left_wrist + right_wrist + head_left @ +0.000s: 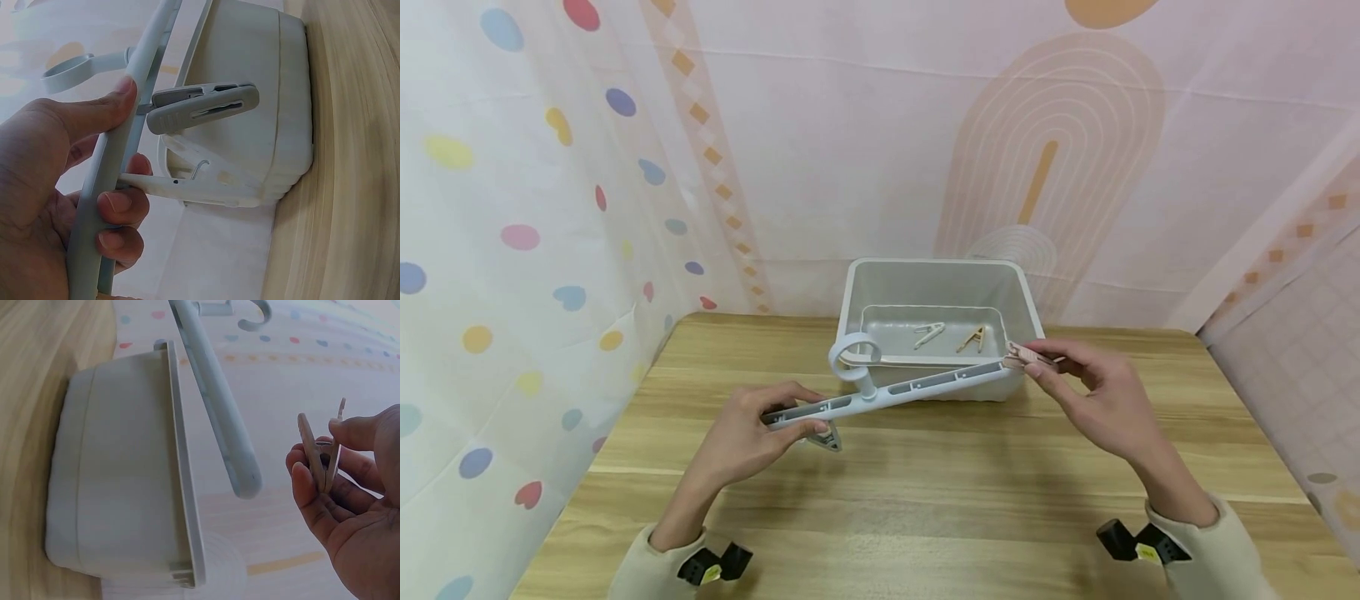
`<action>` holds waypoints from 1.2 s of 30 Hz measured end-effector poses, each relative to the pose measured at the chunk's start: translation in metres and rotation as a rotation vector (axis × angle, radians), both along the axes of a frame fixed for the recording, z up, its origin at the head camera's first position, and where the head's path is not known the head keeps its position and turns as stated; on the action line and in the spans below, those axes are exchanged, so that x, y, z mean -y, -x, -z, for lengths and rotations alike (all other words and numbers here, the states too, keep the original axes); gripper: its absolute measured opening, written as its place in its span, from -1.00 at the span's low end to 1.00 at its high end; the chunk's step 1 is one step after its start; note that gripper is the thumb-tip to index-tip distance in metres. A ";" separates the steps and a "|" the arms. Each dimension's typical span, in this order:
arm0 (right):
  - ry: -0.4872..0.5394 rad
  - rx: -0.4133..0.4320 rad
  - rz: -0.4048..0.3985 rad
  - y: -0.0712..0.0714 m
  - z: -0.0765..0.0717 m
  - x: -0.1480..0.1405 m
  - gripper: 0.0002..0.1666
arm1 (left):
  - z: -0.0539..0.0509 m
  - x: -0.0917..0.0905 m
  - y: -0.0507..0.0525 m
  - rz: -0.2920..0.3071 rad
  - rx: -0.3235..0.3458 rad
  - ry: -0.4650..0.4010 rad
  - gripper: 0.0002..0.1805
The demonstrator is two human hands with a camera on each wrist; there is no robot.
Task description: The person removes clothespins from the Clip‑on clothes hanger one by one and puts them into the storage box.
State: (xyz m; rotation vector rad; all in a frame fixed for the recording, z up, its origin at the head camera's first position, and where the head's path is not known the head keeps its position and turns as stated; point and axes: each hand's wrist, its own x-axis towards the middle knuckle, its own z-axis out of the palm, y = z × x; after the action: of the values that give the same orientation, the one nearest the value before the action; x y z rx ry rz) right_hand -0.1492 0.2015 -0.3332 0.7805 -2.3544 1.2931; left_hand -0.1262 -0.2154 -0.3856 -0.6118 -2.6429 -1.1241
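Note:
A pale blue hanger bar (940, 383) with a curled hook (842, 354) at its middle slants across in front of the bin. My left hand (747, 433) grips the bar near its left end, thumb on one side and fingers round the other. From the bar near that hand hang a grey clothespin (206, 109) and a whitish clothespin (212, 189), both seen in the left wrist view. My right hand (1101, 396) pinches a pinkish clothespin (322, 459) beside the bar's right end. The right wrist view shows a gap between this clothespin and the bar.
A light grey plastic bin (936, 283) stands at the back of the wooden table (895, 517). Inside lie a white clothespin (930, 334) and a yellowish clothespin (973, 337). A patterned curtain (850, 167) hangs behind the table and along its left side.

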 end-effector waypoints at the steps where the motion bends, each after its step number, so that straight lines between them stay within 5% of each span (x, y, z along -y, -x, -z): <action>1: -0.003 -0.006 -0.002 0.002 -0.001 0.000 -0.68 | 0.000 0.000 0.000 0.000 0.001 0.001 -0.69; 8: -0.034 -0.042 0.001 0.017 -0.011 -0.002 -0.70 | 0.000 0.000 0.001 -0.004 0.015 0.005 -0.69; 18: -0.076 0.054 0.052 0.031 -0.025 0.001 -0.73 | 0.001 -0.001 0.002 -0.001 0.037 -0.002 -0.69; 30: -0.151 0.037 0.061 0.058 -0.038 0.002 -0.73 | 0.002 -0.002 0.001 0.006 0.038 -0.010 -0.71; 36: -0.202 0.098 0.079 0.072 -0.045 0.001 -0.70 | 0.002 -0.002 0.001 0.006 0.036 -0.002 -0.71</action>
State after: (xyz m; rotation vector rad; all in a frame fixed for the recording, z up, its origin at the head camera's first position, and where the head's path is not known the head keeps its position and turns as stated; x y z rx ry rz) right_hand -0.2215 0.2001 -0.2882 0.6879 -2.5964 1.0961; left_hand -0.1273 -0.2138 -0.3874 -0.6046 -2.6714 -1.1502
